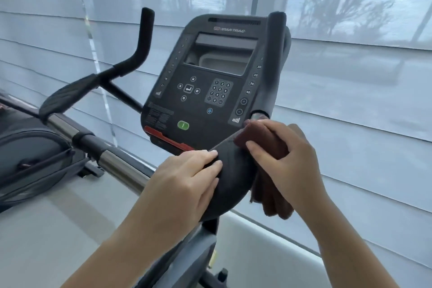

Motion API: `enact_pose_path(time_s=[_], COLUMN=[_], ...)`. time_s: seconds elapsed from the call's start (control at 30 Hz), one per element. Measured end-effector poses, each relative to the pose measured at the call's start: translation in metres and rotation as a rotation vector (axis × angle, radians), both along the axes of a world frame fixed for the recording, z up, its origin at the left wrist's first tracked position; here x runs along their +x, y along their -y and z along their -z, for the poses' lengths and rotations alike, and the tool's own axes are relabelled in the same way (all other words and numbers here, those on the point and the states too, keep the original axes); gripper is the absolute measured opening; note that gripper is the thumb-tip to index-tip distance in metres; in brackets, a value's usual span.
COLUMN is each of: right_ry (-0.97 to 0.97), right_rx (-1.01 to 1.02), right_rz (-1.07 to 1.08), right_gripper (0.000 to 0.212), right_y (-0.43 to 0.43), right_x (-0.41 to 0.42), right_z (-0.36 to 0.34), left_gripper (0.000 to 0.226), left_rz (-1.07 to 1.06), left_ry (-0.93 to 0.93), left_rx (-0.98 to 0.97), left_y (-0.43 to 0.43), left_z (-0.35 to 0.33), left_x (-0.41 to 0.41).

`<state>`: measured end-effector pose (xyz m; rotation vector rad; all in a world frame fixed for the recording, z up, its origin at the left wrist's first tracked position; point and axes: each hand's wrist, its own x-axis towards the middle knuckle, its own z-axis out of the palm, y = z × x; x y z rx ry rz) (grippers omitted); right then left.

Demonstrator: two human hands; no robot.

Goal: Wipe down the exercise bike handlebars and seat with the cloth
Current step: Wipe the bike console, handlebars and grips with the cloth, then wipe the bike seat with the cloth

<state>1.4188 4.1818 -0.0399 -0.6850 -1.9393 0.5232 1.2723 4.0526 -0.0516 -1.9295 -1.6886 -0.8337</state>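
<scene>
The exercise bike's black handlebars curve round its console [205, 82]. A padded right arm pad [230, 177] of the handlebar sits low in the middle. My left hand [184, 182] rests on the pad's left side with fingers curled over its edge. My right hand [280, 156] grips a dark red cloth [271, 196] wrapped over the pad's right end, and part of the cloth hangs below. The right upright grip [275, 61] rises behind my right hand. The left arm pad [70, 96] and left upright grip [142, 37] stand at the left. The seat is out of view.
A second machine with a chrome rail [112, 161] and a dark shroud [30, 156] stands at the left. Translucent window blinds [350, 77] close off the space just behind the bike. The bike's frame post [194, 255] descends below the pad.
</scene>
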Motion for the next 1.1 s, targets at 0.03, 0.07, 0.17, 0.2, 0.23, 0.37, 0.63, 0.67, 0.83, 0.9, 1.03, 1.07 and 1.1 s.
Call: enact_pose_path(time_s=[0.03,0.07,0.17,0.2,0.23,0.37,0.63,0.67,0.83,0.9,1.03,1.07,1.1], right_ry=[0.002,0.009,0.025,0.026,0.026,0.021,0.067,0.085,0.127,0.145,0.201,0.203,0.206], right_rx=[0.009,0.016,0.018,0.016,0.017,0.032,0.144,0.159,0.186,0.181,0.121,0.108,0.098], right_rz=[-0.027,-0.056,-0.152,-0.175,-0.192,-0.216,-0.178,-0.17,-0.21,-0.246,-0.336,-0.37,-0.401], right_gripper=[0.031,0.031,0.031,0.031,0.031,0.033,0.037,0.037,0.04,0.041,0.043,0.042,0.042], right_y=[0.002,0.005,0.012,0.012,0.011,0.013,0.028,0.033,0.076,0.115,0.175,0.196,0.218], right_x=[0.004,0.008,0.02,0.024,0.026,0.028,0.039,0.04,0.044,0.036,0.025,0.022,0.019], right_z=[0.004,0.007,0.015,0.016,0.017,0.021,0.032,0.034,0.044,0.054,0.07,0.076,0.083], left_gripper=[0.034,0.034,0.032,0.032,0.032,0.033,0.03,0.027,0.022,0.022,0.024,0.027,0.028], left_rz=[-0.032,-0.064,-0.154,-0.182,-0.21,-0.318,-0.492,-0.512,-0.625,-0.681,-0.749,-0.773,-0.798], left_ry=[0.009,0.016,0.019,0.009,-0.007,-0.018,-0.031,-0.034,0.007,0.032,0.064,0.08,0.107], left_rx=[0.007,0.009,0.029,0.037,0.046,0.059,0.097,0.102,0.091,0.053,0.037,0.035,0.031], left_y=[0.001,0.003,0.005,0.005,0.006,0.012,0.043,0.051,0.102,0.145,0.215,0.238,0.261], left_z=[0.002,0.004,0.01,0.011,0.012,0.023,0.044,0.048,0.065,0.073,0.091,0.099,0.108], left_x=[0.005,0.01,0.024,0.029,0.033,0.05,0.075,0.077,0.08,0.08,0.083,0.084,0.085])
